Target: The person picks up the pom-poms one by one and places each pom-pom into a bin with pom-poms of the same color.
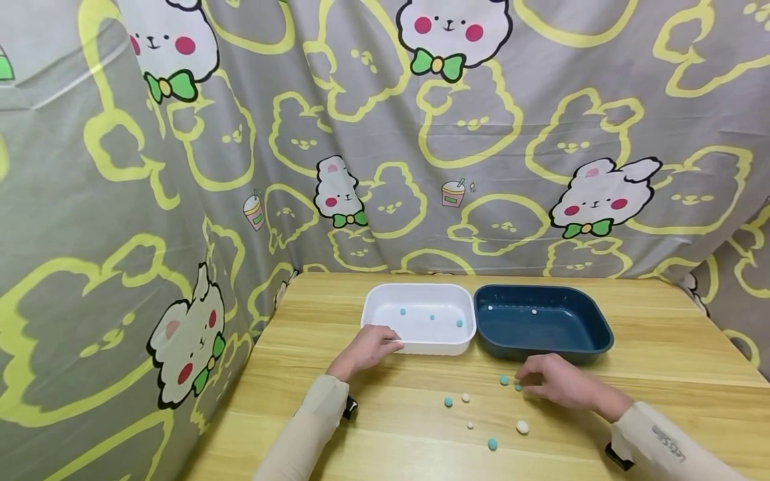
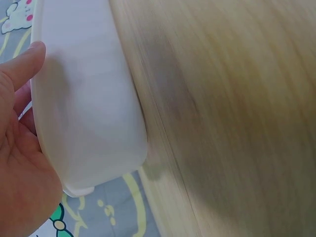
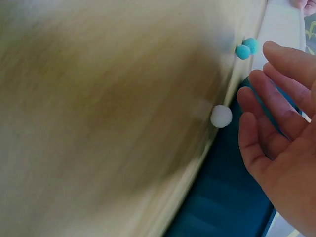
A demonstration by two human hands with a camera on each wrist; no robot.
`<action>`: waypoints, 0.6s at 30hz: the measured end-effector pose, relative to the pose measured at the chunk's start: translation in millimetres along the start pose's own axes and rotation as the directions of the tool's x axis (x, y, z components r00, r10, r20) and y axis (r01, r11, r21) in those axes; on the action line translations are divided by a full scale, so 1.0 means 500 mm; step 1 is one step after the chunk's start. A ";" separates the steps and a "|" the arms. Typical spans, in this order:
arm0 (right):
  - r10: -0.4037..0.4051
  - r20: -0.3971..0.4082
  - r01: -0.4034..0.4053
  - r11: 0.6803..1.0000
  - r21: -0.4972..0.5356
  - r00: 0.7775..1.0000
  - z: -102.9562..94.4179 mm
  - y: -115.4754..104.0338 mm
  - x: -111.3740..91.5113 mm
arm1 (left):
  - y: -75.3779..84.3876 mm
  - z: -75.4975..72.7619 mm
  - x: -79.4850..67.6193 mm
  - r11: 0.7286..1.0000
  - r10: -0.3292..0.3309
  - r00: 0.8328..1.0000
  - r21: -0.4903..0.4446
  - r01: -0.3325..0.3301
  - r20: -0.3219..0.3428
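My left hand (image 1: 374, 346) grips the near rim of a white plastic basin (image 1: 430, 348), which holds 3 small teal balls; in the left wrist view the thumb (image 2: 30, 61) lies against the outer wall and the other fingers go behind the rim. In front of a dark blue basin (image 1: 544, 353), my right hand (image 1: 556, 381) hovers low over the table, fingers loosely bent and nothing seen in them. Beside its fingertips lie a teal ball (image 1: 504, 380) and a smaller teal ball (image 1: 518, 387). A white ball (image 3: 221, 116) shows near the fingers in the right wrist view.
More balls lie loose on the wooden table (image 1: 385, 427): a teal ball (image 1: 448, 402), another teal ball (image 1: 492, 443), a larger white ball (image 1: 522, 427) and smaller white ones. Two white balls sit inside the blue basin. A patterned curtain (image 1: 385, 140) hangs behind and at the left.
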State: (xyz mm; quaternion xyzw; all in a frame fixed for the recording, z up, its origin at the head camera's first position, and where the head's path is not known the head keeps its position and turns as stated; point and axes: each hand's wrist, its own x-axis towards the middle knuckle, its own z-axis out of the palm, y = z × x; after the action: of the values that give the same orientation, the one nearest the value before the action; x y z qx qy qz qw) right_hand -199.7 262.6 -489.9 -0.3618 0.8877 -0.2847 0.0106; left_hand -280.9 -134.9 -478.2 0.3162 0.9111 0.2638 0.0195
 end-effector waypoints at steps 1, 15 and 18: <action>0.002 0.004 -0.002 1.000 0.000 1.000 0.001 0.000 0.001 | 0.000 0.000 0.000 1.000 -0.001 1.000 0.001 0.001 0.002; -0.018 0.058 0.018 1.000 -0.013 0.998 0.010 0.009 0.014 | -0.002 0.000 0.000 1.000 -0.004 1.000 -0.005 0.004 0.002; -0.018 0.070 0.020 1.000 -0.022 0.997 0.012 0.011 0.016 | 0.000 -0.001 0.000 1.000 -0.004 1.000 0.003 0.004 0.001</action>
State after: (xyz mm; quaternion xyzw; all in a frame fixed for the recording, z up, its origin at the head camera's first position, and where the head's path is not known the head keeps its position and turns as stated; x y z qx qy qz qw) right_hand -207.5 257.5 -496.3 -0.3799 0.8865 -0.2620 0.0347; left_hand -281.2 -135.2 -477.7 0.3146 0.9120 0.2625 0.0200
